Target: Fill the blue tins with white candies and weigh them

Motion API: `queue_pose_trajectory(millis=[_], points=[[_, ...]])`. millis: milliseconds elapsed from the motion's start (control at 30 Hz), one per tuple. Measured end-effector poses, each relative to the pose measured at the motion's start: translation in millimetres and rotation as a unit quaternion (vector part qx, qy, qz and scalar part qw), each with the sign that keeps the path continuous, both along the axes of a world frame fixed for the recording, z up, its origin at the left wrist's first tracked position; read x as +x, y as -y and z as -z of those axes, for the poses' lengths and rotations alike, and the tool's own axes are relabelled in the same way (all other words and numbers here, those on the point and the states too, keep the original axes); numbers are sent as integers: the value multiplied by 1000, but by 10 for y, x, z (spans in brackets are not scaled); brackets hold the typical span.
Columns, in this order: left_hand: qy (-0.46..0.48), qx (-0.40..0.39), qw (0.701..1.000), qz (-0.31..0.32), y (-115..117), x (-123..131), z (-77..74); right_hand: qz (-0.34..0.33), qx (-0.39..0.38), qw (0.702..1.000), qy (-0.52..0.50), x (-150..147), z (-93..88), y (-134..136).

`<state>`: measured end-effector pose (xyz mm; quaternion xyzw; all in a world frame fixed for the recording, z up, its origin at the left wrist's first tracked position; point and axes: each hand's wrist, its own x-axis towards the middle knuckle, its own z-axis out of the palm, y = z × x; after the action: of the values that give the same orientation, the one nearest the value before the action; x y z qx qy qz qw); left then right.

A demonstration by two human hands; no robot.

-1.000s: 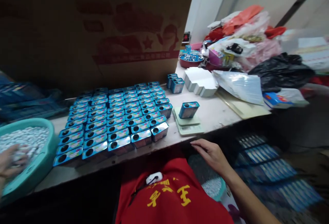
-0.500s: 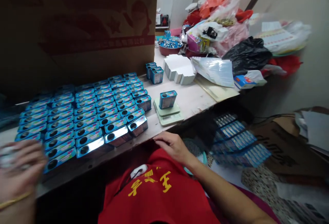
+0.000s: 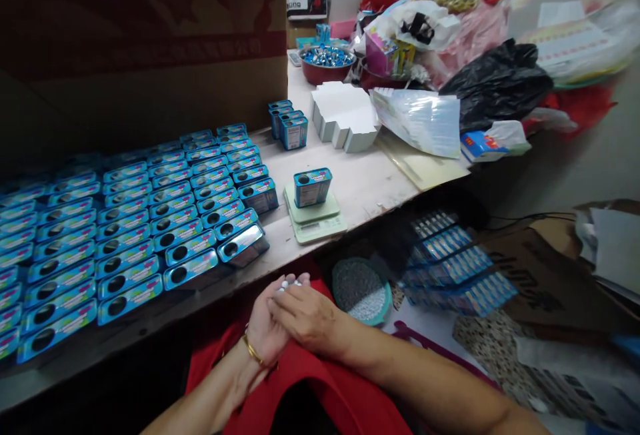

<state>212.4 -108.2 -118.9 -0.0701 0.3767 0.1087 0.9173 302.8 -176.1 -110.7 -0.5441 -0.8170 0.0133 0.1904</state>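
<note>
My left hand [image 3: 265, 318] is palm up above my lap, cupped around several small white pellets [image 3: 289, 284]. Over that palm lies my right hand [image 3: 313, 318], its fingers curled against the left hand and the pellets. Whatever is under the right fingers is hidden. Just beyond both hands, a blue tin [image 3: 313, 188] stands upright on a pale green scale [image 3: 317, 227]. Rows of similar blue tins [image 3: 127, 245] with dark round openings on top fill the table to the left.
The table [image 3: 360, 192] has a big cardboard box [image 3: 150, 95] at the back. White cartons [image 3: 345, 112], a bowl of blue pieces [image 3: 327, 74] and a black bag [image 3: 500, 85] stand farther off. Below its edge are a teal basin [image 3: 385, 312] holding white pellets and stacked tins [image 3: 457, 265].
My left hand has come from the far left to my lap with the white pellets. My right hand has met it there and now covers part of its palm. The view has shifted right.
</note>
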Motion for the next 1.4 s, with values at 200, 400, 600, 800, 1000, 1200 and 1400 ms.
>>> queue_pose_trajectory(millis=[200, 400, 600, 800, 1000, 1200, 1400], points=[[-6, -4, 1000, 15, 42, 81, 43, 39, -98, 994, -22, 146, -164, 190], [-55, 3, 997, 59, 13, 179, 27, 79, -118, 990, -24, 147, -46, 183], [-54, 11, 998, 39, -80, 191, 79, 63, -99, 993, -10, 180, 20, 61], [6, -1, 999, 47, -137, 211, 129, 44, -89, 975, -200, 380, -5, -12], [-4, 18, 999, 37, -239, 285, 121, 148, -94, 887, -427, 865, -267, -239], [-29, 13, 999, 40, -329, 250, 120, 207, -2, 886, -416, 1409, -661, -754], [-32, 11, 999, 26, -370, 183, 124, 178, 16, 924, -337, 1499, -647, -1186]])
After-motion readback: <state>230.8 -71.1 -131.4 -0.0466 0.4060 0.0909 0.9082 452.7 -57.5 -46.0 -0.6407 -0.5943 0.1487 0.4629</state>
